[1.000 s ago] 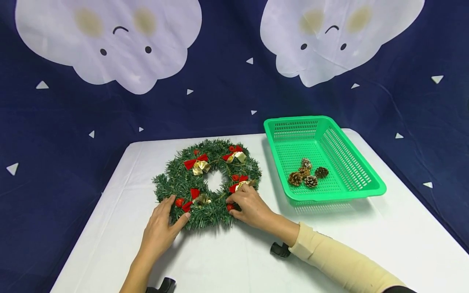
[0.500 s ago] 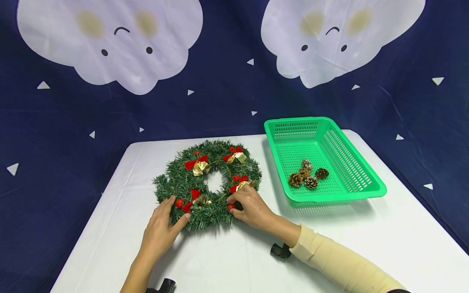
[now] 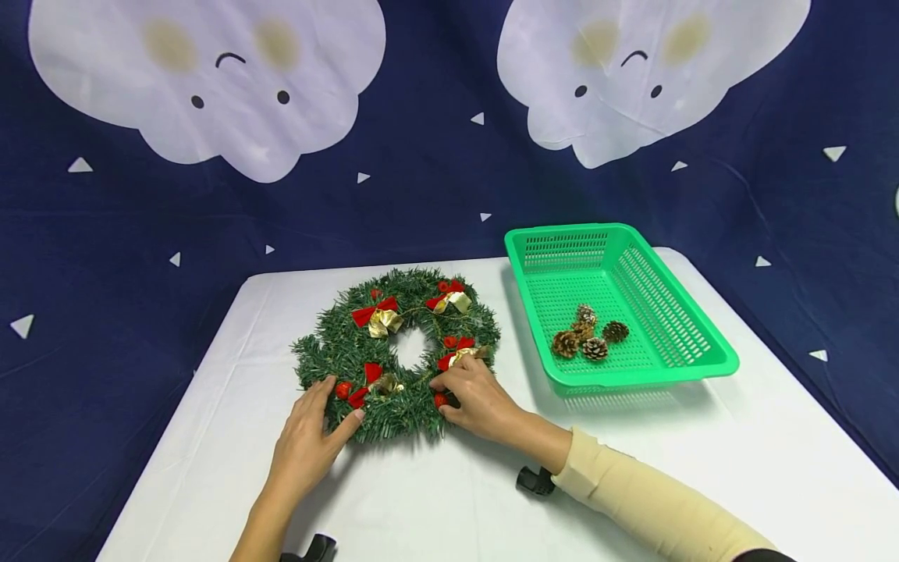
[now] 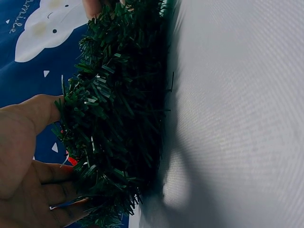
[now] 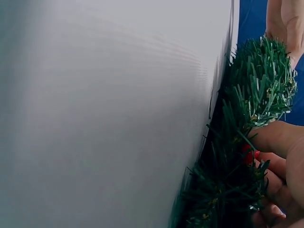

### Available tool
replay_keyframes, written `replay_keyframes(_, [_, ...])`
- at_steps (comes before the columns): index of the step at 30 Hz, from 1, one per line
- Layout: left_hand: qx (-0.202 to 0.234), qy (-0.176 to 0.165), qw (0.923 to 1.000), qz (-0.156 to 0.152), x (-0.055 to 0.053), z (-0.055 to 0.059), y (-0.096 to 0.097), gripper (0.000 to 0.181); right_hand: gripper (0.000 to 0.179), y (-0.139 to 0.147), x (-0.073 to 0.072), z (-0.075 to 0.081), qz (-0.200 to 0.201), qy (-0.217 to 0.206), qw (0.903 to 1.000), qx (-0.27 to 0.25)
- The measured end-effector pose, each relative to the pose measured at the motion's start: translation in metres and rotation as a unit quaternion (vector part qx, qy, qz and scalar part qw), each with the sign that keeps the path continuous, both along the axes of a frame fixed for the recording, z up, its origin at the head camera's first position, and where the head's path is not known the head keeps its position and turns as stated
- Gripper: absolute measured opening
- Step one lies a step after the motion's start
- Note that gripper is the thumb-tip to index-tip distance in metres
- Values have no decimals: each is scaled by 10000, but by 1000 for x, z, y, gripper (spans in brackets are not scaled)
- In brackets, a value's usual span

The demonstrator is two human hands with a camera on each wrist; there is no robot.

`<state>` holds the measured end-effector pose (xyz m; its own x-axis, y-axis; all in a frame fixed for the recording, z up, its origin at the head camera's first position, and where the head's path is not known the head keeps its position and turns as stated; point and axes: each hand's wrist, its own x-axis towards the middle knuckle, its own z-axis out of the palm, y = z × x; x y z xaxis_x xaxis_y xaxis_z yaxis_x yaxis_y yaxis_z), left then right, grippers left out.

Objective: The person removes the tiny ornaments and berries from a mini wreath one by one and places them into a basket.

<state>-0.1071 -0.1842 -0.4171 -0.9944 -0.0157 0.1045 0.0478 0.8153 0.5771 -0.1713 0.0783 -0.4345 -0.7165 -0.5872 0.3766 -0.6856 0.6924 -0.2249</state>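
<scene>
A green tinsel wreath (image 3: pixel 328 359) lies on the white table, dressed with red-and-gold bows (image 3: pixel 382 321) and small red balls. My left hand (image 3: pixel 305 437) rests on its near left edge, thumb and fingers spread and fairly straight, beside a red ball (image 3: pixel 342 389) and a bow. My right hand (image 3: pixel 481 402) is at the near right part of the wreath, thumb and fingers curled around another red ball (image 3: pixel 440 400). In the right wrist view that red ball (image 5: pixel 248 155) shows between thumb and fingers, set among the green needles. The left wrist view shows the wreath (image 4: pixel 114 104) from its side.
A green plastic basket (image 3: pixel 702 336) stands right of the wreath, holding several pine cones (image 3: pixel 595 349). Black wrist-camera parts (image 3: pixel 535 481) show under the right forearm. Behind the table (image 3: pixel 421 507) hangs a dark blue cloth (image 3: pixel 421 211) printed with clouds.
The right thumb and fingers shift very slightly at the red ball. My left hand, the wreath and the basket stay in place.
</scene>
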Motion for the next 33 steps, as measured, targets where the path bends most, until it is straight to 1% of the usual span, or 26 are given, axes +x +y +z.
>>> replay_keyframes(2, [16, -35, 10000, 9, 0, 0, 0, 77, 32, 0, 0, 0, 32, 63, 9999, 81])
replay_keyframes(5, [29, -53, 10000, 18, 0, 0, 0, 77, 30, -1, 0, 1, 35, 4, 10000, 38])
replay_keyframes(9, [18, -91, 10000, 27, 1, -1, 0, 78, 29, 0, 2, 2, -47, -372, 9983, -456])
replay_keyframes(12, [7, -119, 9999, 32, 1, 0, 0, 78, 29, 0, 2, 2, -43, -480, 9947, -907])
replay_keyframes(14, [6, -124, 9999, 36, 0, 0, 0, 78, 30, 0, 1, 1, -9, -405, 9931, -1103])
replay_keyframes(18, [4, -126, 9999, 42, 0, 0, 0, 78, 29, 0, 0, 1, 46, -213, 9918, -1258])
replay_keyframes(21, [-4, -118, 9999, 45, 0, 0, 1, 78, 29, 1, 0, 1, 60, -226, 9905, -1352])
replay_keyframes(27, [-35, -82, 9999, 50, -1, 0, 1, 78, 28, 4, 0, 3, 17, -544, 9824, -1785])
replay_keyframes(33, [-34, -80, 10000, 38, -1, 0, 1, 77, 28, 8, -1, 11, 35, -945, 9713, -2184])
